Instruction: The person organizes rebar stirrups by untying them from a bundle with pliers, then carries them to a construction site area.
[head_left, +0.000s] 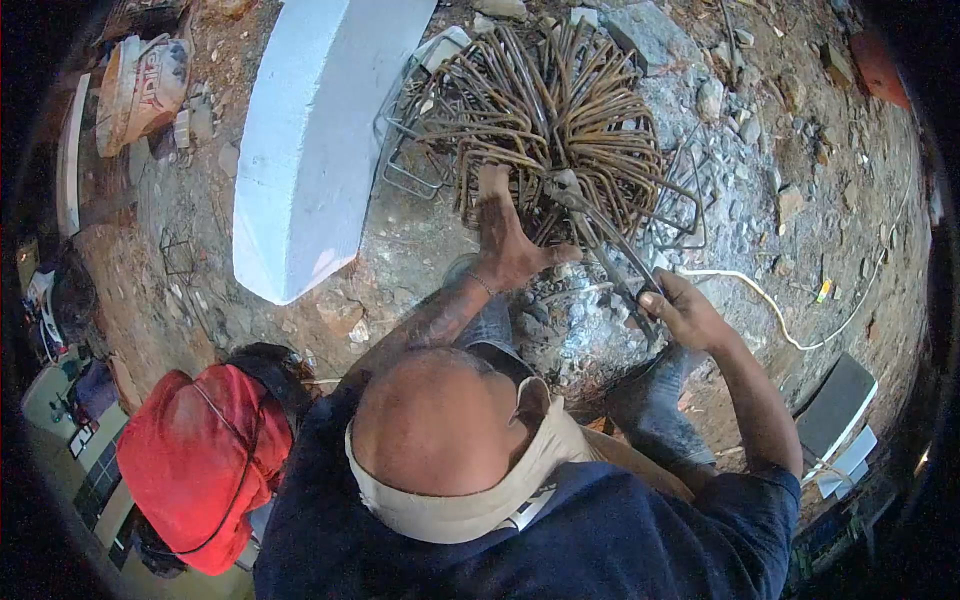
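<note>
A large bundle of rusty bent steel rebar stirrups (pixel 590 110) stands on the ground ahead, its bars fanning out from the middle. My left hand (pixel 508 240) reaches to its near side, fingers stretched against the bars and thumb spread out to the right. My right hand (pixel 685 312) is closed round the handles of long metal pincers (pixel 605 235). The pincers' jaws lie at the near middle of the bundle, between the two hands. Whatever is in the jaws is too small to make out.
A long pale-blue slab (pixel 305 150) lies left of the bundle. A dirty bucket (pixel 145 92) stands at the far left, and a red cloth-covered shape (pixel 205 465) is near left. A white cable (pixel 770 300) crosses the rubble on the right, where a dark board (pixel 838 405) lies.
</note>
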